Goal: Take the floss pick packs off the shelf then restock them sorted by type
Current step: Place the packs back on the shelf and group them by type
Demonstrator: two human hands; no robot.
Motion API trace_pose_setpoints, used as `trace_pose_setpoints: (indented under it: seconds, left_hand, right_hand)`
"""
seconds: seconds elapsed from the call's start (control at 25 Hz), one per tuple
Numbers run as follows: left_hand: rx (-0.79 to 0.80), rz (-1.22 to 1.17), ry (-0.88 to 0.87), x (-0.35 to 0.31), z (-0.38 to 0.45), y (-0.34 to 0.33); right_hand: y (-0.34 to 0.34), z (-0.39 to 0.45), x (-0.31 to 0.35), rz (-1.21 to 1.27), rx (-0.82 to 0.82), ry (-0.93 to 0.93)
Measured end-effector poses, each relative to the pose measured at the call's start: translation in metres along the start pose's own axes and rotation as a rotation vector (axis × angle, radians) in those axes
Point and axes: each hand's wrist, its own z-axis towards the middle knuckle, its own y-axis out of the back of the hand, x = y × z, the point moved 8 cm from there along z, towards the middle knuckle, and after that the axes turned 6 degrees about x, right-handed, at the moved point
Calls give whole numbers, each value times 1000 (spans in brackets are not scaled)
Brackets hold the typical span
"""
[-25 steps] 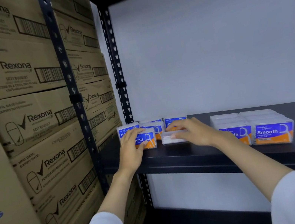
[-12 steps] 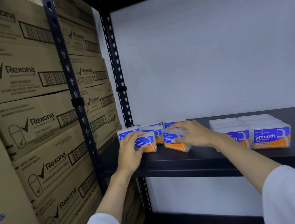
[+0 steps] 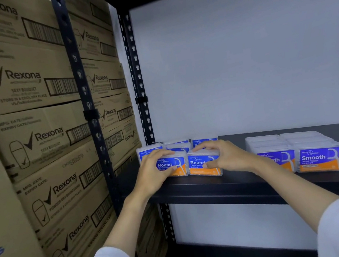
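Round packs [image 3: 203, 163] upright, shelf left; Smooth packs [image 3: 320, 158] right.

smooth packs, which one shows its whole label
The right front Smooth pack: its label reads in full, while the right arm hides part of the label on the one beside it.

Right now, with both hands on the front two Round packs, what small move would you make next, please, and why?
Probably nudge the right Round pack leftward, flush with the left Round pack: a slight gap shows between them, and the right hand and left hand already grip them.
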Motion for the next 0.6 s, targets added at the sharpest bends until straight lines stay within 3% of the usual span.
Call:
trace_pose_setpoints:
  seconds: [0.48,0.6]
  left_hand:
    - [35,5,-15,0,4,6]
    - [-10,-140,-14,-11,12,21]
  right_hand:
    - [1,5,-3,-46,80,-79]
    - [20,13,0,43,28,-106]
